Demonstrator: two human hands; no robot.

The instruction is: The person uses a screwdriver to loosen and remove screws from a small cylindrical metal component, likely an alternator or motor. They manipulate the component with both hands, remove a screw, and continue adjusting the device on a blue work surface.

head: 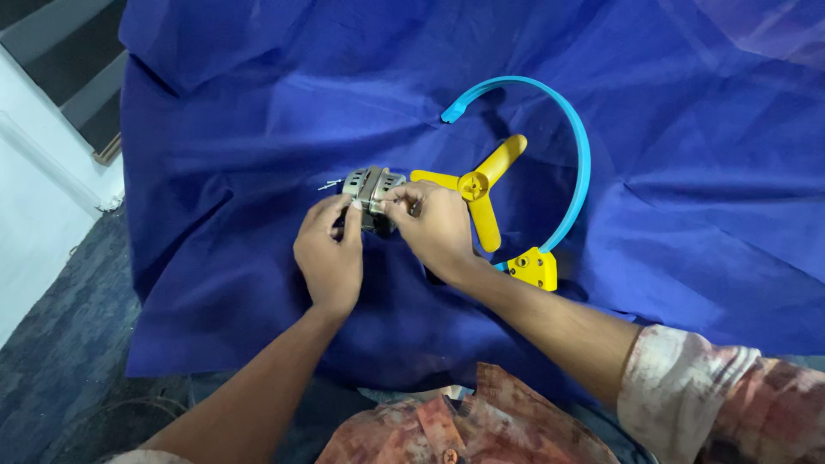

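Blue cloth [258,112], matte and heavily creased, draped over the worktop. Small motor [371,191] at centre: silvery ribbed metal casing, squat and cylindrical, dark underside, thin metal pins projecting from its left end. Lifted just off the cloth between both hands. Left hand [329,256] clamped on the near left side, thumb pressed to the casing. Right hand [438,230] closed on the right end, fingertips pinching the top. Just right of the hands: glossy yellow plastic three-blade propeller [479,187], lying flat. Smooth light-blue plastic arc [577,129] curving around it, ending at a yellow bracket [534,268]
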